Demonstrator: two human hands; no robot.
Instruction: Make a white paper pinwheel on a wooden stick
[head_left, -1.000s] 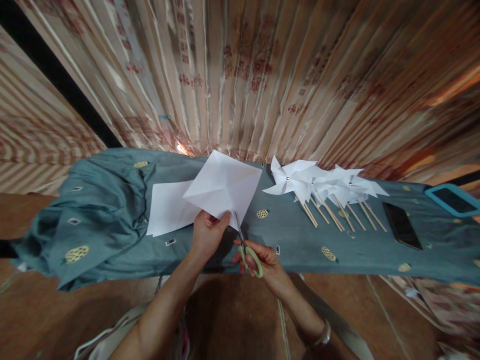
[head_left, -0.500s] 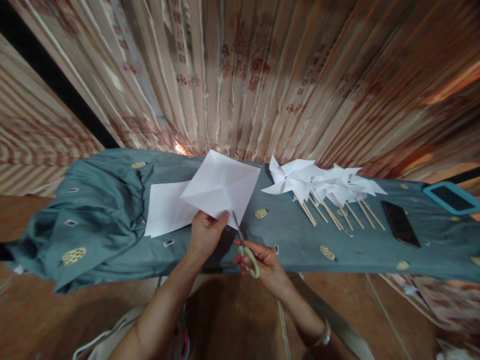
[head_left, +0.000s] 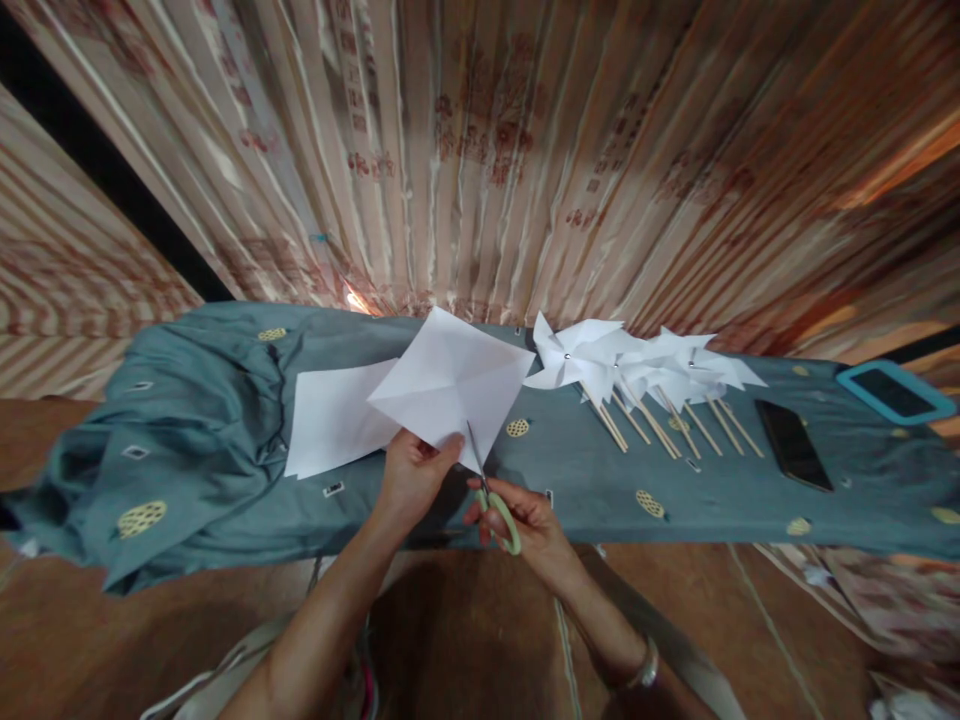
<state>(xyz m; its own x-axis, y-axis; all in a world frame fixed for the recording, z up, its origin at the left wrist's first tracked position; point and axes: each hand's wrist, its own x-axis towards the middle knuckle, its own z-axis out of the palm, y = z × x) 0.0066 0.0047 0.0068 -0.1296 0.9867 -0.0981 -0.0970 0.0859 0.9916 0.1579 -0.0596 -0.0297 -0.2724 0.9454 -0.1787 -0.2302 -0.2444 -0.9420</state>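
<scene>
My left hand [head_left: 414, 478] pinches the lower edge of a square white sheet of paper [head_left: 455, 370], thumb on top, and holds it tilted above the table. Crease lines cross at the sheet's middle. With fingers through the handles, my right hand [head_left: 529, 520] grips a pair of scissors [head_left: 501, 515] with pale green handles. The blades lie at the sheet's lower corner and point up towards its middle. Behind my left hand, partly covered by the held sheet, lie more white paper sheets [head_left: 334, 420].
White paper pinwheels [head_left: 592, 355] with wooden sticks lie overlapping on the right. Beyond them are a black phone [head_left: 793, 445] and a blue-framed tablet [head_left: 896, 392]. A green patterned cloth [head_left: 570, 450] covers the narrow table, bunched at left. A pleated curtain [head_left: 465, 180] hangs close behind.
The held sheet has turned slightly clockwise and shifted a little to the right. The scissors stay at its lower corner, and both hands keep their grip. The view has moved slightly.
</scene>
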